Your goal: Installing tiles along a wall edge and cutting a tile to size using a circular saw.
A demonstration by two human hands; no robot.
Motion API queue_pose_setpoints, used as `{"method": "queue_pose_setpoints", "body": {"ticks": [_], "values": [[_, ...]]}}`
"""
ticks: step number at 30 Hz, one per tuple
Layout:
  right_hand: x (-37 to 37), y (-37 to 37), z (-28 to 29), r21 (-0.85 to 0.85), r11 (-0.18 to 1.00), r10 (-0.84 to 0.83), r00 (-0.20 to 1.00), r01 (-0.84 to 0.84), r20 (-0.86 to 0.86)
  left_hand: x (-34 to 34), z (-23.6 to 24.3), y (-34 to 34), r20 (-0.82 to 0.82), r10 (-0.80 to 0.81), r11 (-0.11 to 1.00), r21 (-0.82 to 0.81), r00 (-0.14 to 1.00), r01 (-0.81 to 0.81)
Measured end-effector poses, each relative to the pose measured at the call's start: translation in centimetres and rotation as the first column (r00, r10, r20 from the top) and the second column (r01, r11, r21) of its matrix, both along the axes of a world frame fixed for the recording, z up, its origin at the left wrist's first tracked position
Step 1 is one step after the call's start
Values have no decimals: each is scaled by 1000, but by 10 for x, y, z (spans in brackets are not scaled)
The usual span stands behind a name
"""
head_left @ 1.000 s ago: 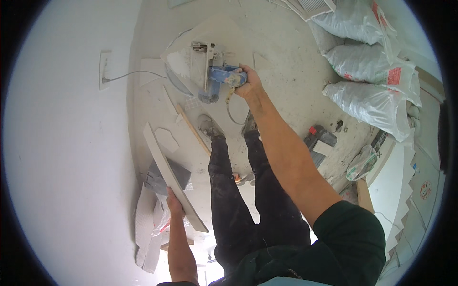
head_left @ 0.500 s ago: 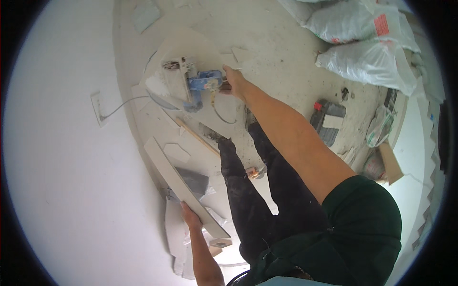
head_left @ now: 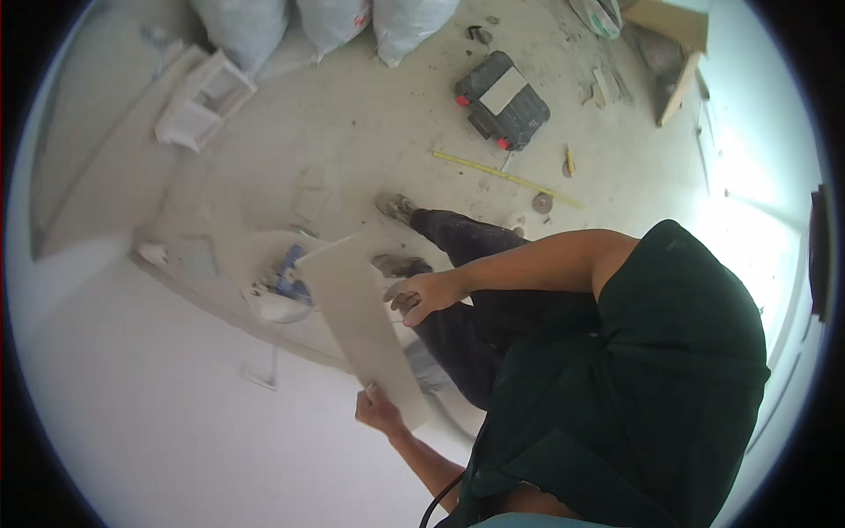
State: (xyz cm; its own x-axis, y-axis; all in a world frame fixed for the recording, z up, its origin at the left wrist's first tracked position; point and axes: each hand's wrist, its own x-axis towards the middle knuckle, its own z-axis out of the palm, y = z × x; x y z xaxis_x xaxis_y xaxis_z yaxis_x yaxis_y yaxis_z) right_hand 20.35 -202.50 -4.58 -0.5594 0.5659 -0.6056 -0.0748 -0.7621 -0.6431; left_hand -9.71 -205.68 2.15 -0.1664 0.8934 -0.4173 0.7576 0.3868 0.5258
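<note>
My left hand [head_left: 378, 411] grips the lower left edge of a long, pale, flat tile strip [head_left: 361, 321], held up and tilted in front of my legs. Close to the strip's right edge is my right hand [head_left: 425, 297], its dusty fingers loosely bent and apart, with nothing seen in them. Whether it touches the strip I cannot tell. Beyond the strip's far end, a blue power saw [head_left: 289, 275] lies on the floor against a pale, dusty piece; the strip hides part of that area.
A black tool case [head_left: 506, 101] with red latches lies on the floor, near a yellow folding rule [head_left: 497, 172] and a small round disc [head_left: 542, 203]. White sacks [head_left: 330, 22] stand at the far side. A white box-like frame [head_left: 207, 101] is at far left. The wall runs along the lower left.
My right hand has let go of the blue saw and come back beside the tile strip. My left hand has raised the strip. The view has turned to the right.
</note>
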Motion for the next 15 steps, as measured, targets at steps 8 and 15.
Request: {"method": "queue_pose_setpoints", "body": {"ticks": [8,15], "values": [[40,-13,120,164,793,-587,808,586,-53,130,40,102,286,-476,872,278,832,403],[152,-22,195,606,456,-883,419,652,212,313,54,123,435,-663,742,493,609,454]]}}
